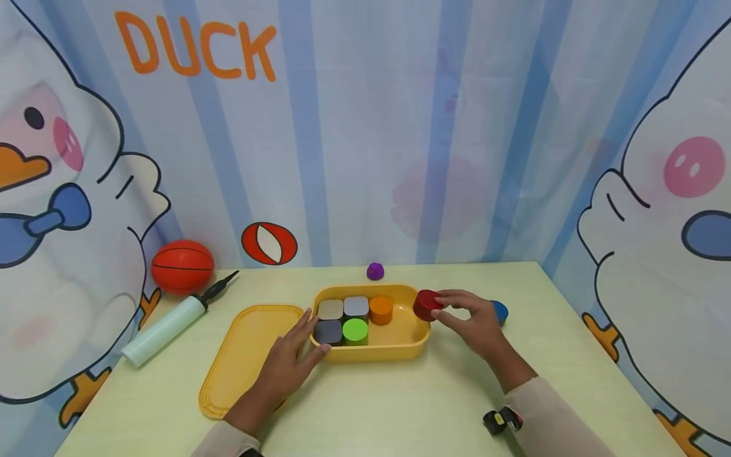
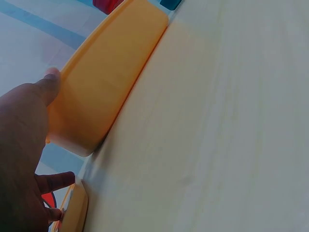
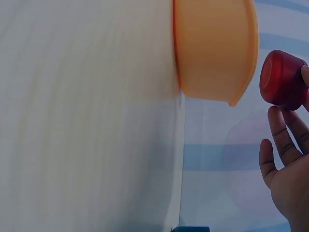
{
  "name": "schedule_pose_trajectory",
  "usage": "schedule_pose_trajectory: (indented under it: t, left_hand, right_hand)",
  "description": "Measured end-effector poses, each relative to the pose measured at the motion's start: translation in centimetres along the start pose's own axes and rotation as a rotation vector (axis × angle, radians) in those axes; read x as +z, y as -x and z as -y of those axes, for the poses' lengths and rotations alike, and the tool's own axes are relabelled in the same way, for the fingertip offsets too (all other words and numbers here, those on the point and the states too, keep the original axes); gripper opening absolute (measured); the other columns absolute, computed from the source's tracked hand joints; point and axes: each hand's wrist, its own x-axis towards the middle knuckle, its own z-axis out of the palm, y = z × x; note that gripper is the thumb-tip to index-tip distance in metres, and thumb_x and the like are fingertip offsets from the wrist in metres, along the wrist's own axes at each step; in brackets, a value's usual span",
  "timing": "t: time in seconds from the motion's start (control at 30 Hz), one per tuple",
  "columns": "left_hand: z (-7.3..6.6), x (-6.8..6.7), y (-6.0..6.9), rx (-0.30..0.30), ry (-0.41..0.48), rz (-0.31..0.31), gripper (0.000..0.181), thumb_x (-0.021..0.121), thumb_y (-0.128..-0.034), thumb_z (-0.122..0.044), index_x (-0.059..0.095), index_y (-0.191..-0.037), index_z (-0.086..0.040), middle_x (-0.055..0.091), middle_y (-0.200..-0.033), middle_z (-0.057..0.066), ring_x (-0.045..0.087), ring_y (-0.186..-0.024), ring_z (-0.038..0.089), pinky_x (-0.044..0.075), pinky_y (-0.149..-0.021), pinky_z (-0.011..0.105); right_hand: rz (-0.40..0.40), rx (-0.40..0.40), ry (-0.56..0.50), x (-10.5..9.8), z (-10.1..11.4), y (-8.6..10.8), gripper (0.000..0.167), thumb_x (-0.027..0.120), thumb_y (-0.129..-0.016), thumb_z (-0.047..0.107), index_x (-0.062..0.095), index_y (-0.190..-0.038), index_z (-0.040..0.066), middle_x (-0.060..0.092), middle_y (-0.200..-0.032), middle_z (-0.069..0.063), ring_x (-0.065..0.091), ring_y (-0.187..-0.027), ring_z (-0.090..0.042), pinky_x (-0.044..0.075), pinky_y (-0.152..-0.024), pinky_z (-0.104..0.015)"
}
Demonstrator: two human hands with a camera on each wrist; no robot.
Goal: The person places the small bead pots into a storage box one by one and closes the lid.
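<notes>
My right hand (image 1: 471, 320) pinches a small red round pot (image 1: 426, 305) between thumb and fingertips. The pot is just above the right end of a yellow oblong box (image 1: 371, 354); the right wrist view shows it clear of the rim. At the box's left end my left hand (image 1: 288, 358) touches the rim, thumb at the near corner, fingers spread and fairly straight. Inside sit a beige piece (image 1: 330, 309), a light grey piece (image 1: 356, 306), a dark grey piece (image 1: 328, 332), a green round piece (image 1: 355, 331) and an orange round piece (image 1: 381, 309).
A yellow lid (image 1: 240, 349) lies left of the box, partly under my left hand. Further left are a mint-green pump (image 1: 165, 330) and a red ball (image 1: 183, 266). A small purple object (image 1: 375, 271) stands behind the box. A blue round piece (image 1: 500, 311) is partly hidden by my right hand.
</notes>
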Motion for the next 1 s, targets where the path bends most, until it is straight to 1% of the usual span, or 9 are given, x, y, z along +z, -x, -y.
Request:
schedule_pose_trajectory:
  t: [0.1,0.17,0.23,0.4,0.5,0.57,0.73,0.83,1.0]
  left_hand:
    - [0.0,0.0,0.0,-0.006,0.001,0.004,0.076,0.069,-0.1059,-0.053,0.043,-0.170,-0.021,0.030,-0.181,-0.001,0.036,-0.165,0.033,0.022,-0.126,0.083]
    - [-0.1,0.0,0.1,-0.008,0.005,0.005,0.076,0.069,-0.1057,-0.052,0.043,-0.169,-0.020,0.030,-0.181,-0.001,0.036,-0.165,0.033,0.022,-0.126,0.084]
    - [-0.1,0.0,0.1,-0.004,-0.001,0.004,0.076,0.068,-0.1061,-0.053,0.043,-0.169,-0.019,0.030,-0.181,0.001,0.036,-0.165,0.035,0.022,-0.125,0.084]
    - [-0.2,-0.1,0.0,0.018,-0.012,-0.003,0.077,0.066,-0.1066,-0.055,0.043,-0.169,-0.018,0.030,-0.181,0.003,0.036,-0.165,0.036,0.023,-0.124,0.085]
    - [-0.2,-0.3,0.0,0.017,-0.012,-0.006,0.078,0.067,-0.1059,-0.056,0.044,-0.169,-0.018,0.030,-0.181,0.001,0.036,-0.165,0.034,0.022,-0.125,0.084]
    - [-0.1,-0.3,0.0,0.019,-0.021,-0.008,0.078,0.067,-0.1059,-0.057,0.044,-0.169,-0.017,0.029,-0.181,0.001,0.036,-0.165,0.034,0.022,-0.125,0.085]
    - [0.0,-0.3,0.1,0.027,-0.016,-0.016,0.078,0.067,-0.1060,-0.055,0.045,-0.168,-0.015,0.030,-0.181,0.005,0.037,-0.164,0.037,0.022,-0.124,0.086]
    - [0.0,-0.1,0.1,0.025,-0.013,-0.014,0.078,0.066,-0.1060,-0.057,0.044,-0.169,-0.016,0.030,-0.181,0.005,0.037,-0.164,0.037,0.022,-0.124,0.085]
    - [0.0,0.1,0.1,0.016,-0.007,-0.005,0.078,0.066,-0.1058,-0.058,0.044,-0.169,-0.018,0.030,-0.181,0.003,0.036,-0.165,0.036,0.021,-0.124,0.085]
  right_hand:
    - [0.021,0.007,-0.029,0.7,0.5,-0.1,0.026,0.087,-0.095,0.015,0.085,-0.121,0.011,0.079,-0.134,-0.011,0.071,-0.129,-0.034,0.061,-0.109,-0.050]
    - [0.034,0.005,-0.040,1.1,0.8,-0.2,0.026,0.087,-0.095,0.015,0.085,-0.121,0.010,0.079,-0.134,-0.012,0.072,-0.129,-0.037,0.058,-0.111,-0.060]
    - [0.045,-0.006,-0.045,1.6,1.1,-0.3,0.026,0.087,-0.095,0.014,0.085,-0.120,0.010,0.079,-0.132,-0.013,0.072,-0.128,-0.039,0.056,-0.110,-0.067]
    - [0.078,-0.054,-0.028,2.6,1.7,-0.9,0.026,0.089,-0.092,0.012,0.085,-0.117,0.008,0.080,-0.129,-0.014,0.074,-0.124,-0.039,0.059,-0.106,-0.066]
    - [0.103,-0.080,0.011,3.1,2.0,-1.3,0.026,0.091,-0.091,0.014,0.086,-0.116,0.008,0.081,-0.127,-0.015,0.074,-0.122,-0.039,0.059,-0.107,-0.065]
    - [0.117,-0.086,0.056,3.5,2.2,-1.5,0.027,0.092,-0.090,0.016,0.086,-0.115,0.008,0.082,-0.124,-0.013,0.074,-0.123,-0.038,0.052,-0.115,-0.067]
    - [0.143,-0.063,0.132,4.1,2.5,-1.8,0.026,0.093,-0.088,0.018,0.086,-0.112,0.010,0.084,-0.121,-0.009,0.072,-0.127,-0.036,0.028,-0.129,-0.074]
    - [0.159,-0.051,0.148,4.3,2.7,-1.8,0.026,0.093,-0.088,0.017,0.086,-0.112,0.009,0.084,-0.121,-0.009,0.072,-0.128,-0.036,0.023,-0.131,-0.074]
    - [0.191,-0.041,0.144,4.7,2.5,-1.7,0.024,0.093,-0.087,0.016,0.087,-0.109,0.009,0.084,-0.120,-0.009,0.074,-0.125,-0.036,0.020,-0.131,-0.075]
